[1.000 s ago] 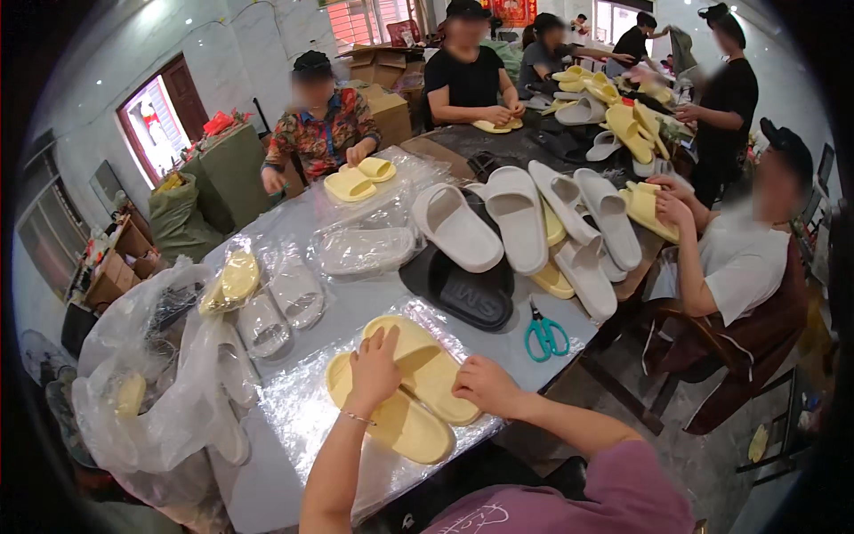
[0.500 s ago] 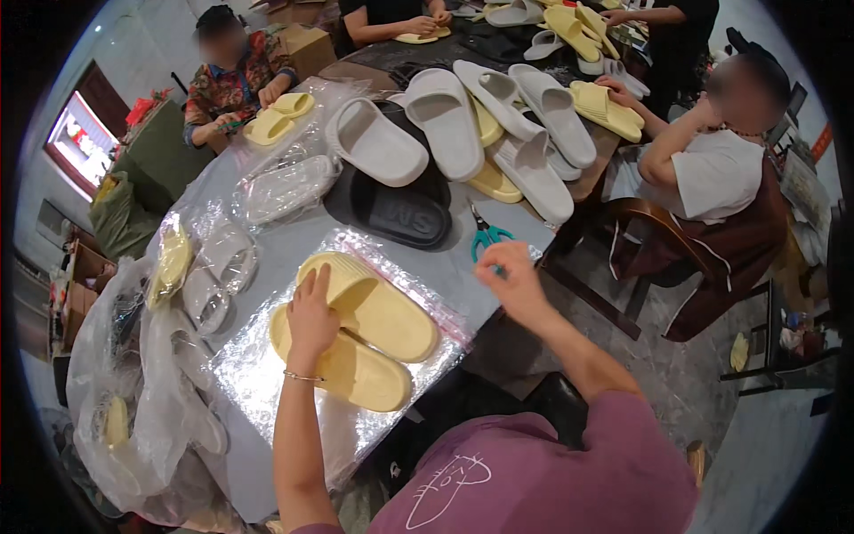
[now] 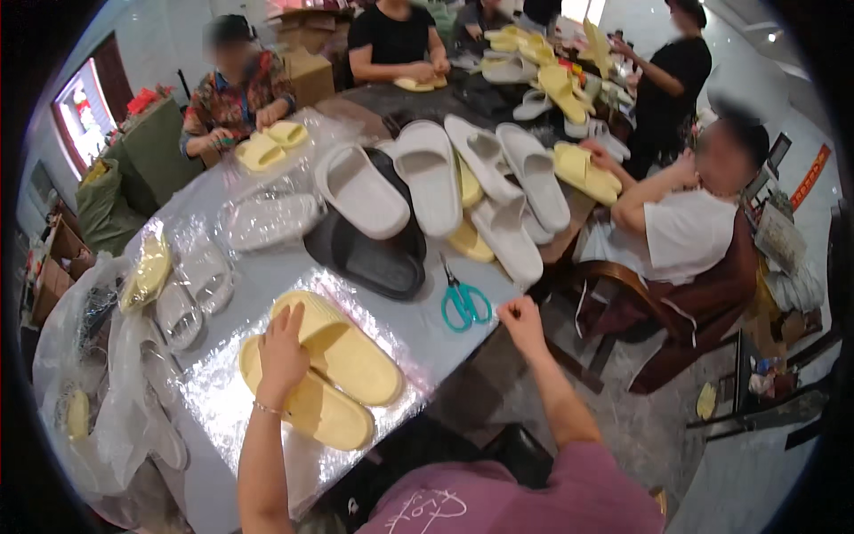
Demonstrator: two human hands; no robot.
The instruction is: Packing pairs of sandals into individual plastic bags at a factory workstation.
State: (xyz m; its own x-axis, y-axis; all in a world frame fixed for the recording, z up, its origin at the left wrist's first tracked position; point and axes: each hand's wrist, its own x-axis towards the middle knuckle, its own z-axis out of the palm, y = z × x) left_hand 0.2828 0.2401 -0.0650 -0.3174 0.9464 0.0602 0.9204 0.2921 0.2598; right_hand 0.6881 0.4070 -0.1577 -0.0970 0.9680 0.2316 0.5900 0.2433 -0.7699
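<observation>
Yellow slippers (image 3: 329,374) lie paired on a clear plastic bag (image 3: 213,392) at the desk's (image 3: 267,276) near edge. Left hand (image 3: 283,354) rests flat, fingers spread, on them; right hand (image 3: 522,322) (loosely curled, empty) sits at 3 o'clock, beside teal scissors (image 3: 464,301).

Yellow slippers (image 3: 329,369), teal scissors (image 3: 463,301)

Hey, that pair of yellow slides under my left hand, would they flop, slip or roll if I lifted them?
The yellow slides look thick and moulded, so probably light and only slightly bendy. They lie flat, so rolling seems unlikely. They rest on a shiny clear plastic sheet under your left hand, so they may slide when pushed.
</observation>
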